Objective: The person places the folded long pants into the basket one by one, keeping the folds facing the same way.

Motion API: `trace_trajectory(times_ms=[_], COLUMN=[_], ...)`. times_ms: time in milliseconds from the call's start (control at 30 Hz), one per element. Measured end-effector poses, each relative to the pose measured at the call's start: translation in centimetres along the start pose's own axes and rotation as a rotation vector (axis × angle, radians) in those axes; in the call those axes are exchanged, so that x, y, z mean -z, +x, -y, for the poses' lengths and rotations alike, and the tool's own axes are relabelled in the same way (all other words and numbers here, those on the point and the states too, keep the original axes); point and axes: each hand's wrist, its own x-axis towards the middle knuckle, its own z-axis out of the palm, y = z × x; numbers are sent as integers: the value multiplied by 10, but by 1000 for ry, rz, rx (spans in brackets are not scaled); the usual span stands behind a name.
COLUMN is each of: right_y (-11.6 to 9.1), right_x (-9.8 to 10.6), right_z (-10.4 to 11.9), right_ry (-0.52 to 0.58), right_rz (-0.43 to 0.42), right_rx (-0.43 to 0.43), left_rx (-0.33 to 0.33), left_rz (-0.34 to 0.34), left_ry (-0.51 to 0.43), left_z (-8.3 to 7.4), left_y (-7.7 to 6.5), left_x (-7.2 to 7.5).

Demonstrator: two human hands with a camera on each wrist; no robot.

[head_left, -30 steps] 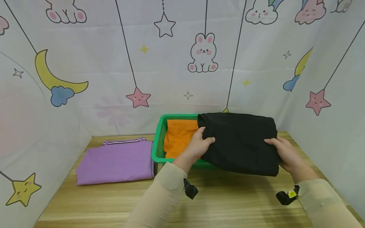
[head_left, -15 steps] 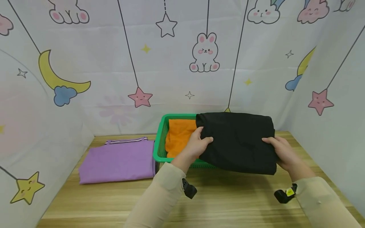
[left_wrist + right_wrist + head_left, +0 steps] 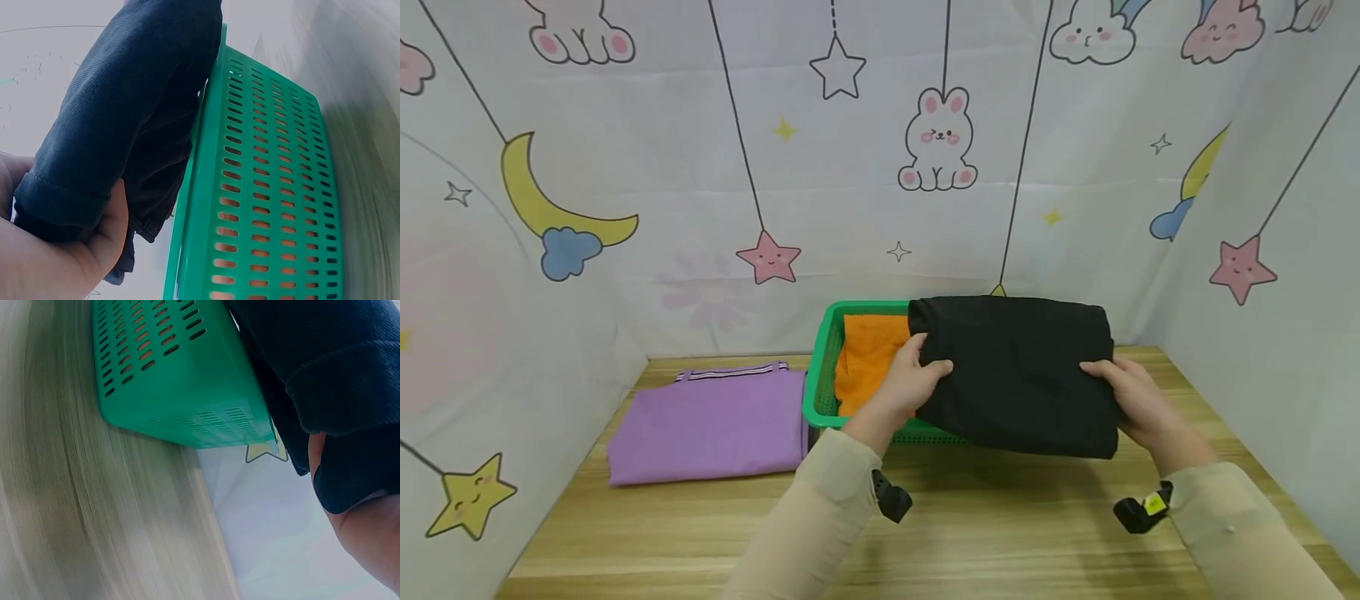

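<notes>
Stretching over the near part of the desk point(image 3: 970, 542), a cream left sleeve point(image 3: 820, 500) and a cream right sleeve point(image 3: 1232, 517) are ending at two bare hands. The desk's pale wood grain is running from side to side in yellow-brown bands, and soft shadows are falling on it beneath the arms. The left hand point(image 3: 910, 387) is gripping one side of a folded black cloth point(image 3: 1022, 375), thumb lying on its face and fingers curling round its folded edge. The right hand point(image 3: 1138, 400) is pinching the opposite side, thumb in front and fingers bending behind. Between them, the black cloth is hanging above the desk, covering the right part of a green basket point(image 3: 820, 367); whether it is touching the rim, I cannot tell. An orange cloth point(image 3: 872, 358) is lying inside the basket's left part. Just left of the basket, a folded purple cloth point(image 3: 711, 429) is resting flat, its striped band point(image 3: 730, 372) facing the back. Beyond the desk, a white fabric backdrop point(image 3: 850, 183) is rising along the far edge and both sides, showing a printed moon point(image 3: 523, 187), a rabbit point(image 3: 938, 137), clouds and stars.
</notes>
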Motion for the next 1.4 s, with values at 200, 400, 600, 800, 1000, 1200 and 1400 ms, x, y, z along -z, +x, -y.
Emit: trace_trajectory(times_ms=[200, 400, 600, 800, 1000, 1200, 1400], right_y=[3, 5, 7, 8, 11, 13, 15], right_x=[-4, -6, -8, -13, -17, -21, -24], right_z=[1, -1, -3, -4, -4, -3, 0], right_ry=[-16, -9, 14, 33, 41, 13, -6], right_rz=[2, 4, 21, 28, 23, 20, 7], right_rx=[0, 1, 9, 15, 21, 14, 0], left_rx=[-4, -6, -6, -4, 0, -4, -3], left_rz=[1, 1, 0, 3, -6, -17, -36], left_ry=[-11, -3, 10, 13, 30, 32, 45], left_z=[1, 1, 1, 0, 1, 2, 2], left_y=[0, 1, 1, 1, 2, 2, 1], left_x=[4, 7, 9, 13, 19, 23, 26])
